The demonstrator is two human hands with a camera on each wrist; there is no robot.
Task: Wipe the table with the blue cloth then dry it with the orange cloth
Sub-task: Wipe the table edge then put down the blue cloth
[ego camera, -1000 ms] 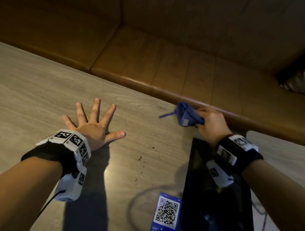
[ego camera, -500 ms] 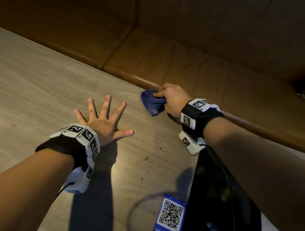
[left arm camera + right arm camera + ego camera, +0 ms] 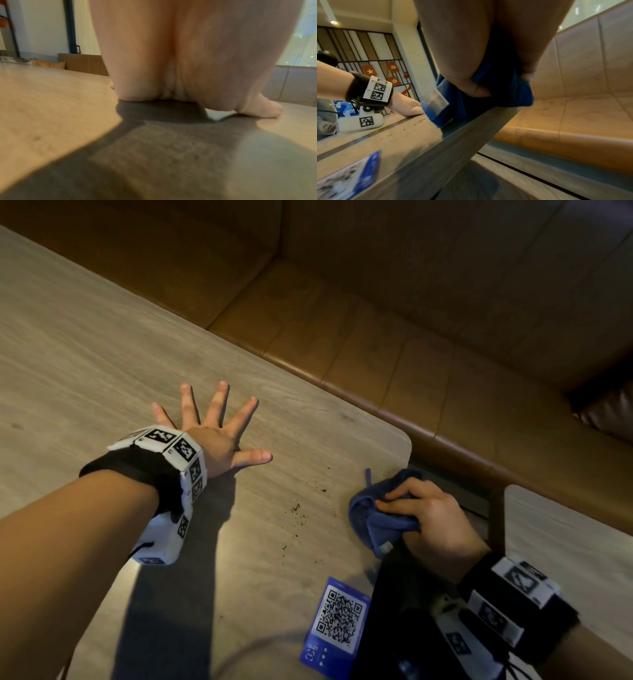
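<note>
The blue cloth is bunched at the table's right edge, near its rounded corner, and my right hand grips it with curled fingers. In the right wrist view the blue cloth presses against the table edge under my palm. My left hand lies flat on the wooden table with fingers spread wide, holding nothing; the left wrist view shows its palm resting on the table. Dark crumbs are scattered between the two hands. No orange cloth is in view.
A blue QR-code card lies near the table's front right. A brown leather bench runs along the far side. A second table stands to the right across a narrow gap.
My right hand has swept the blue cloth from the far table edge back toward me and to the right, down to the table's right edge. The left hand stays flat.
</note>
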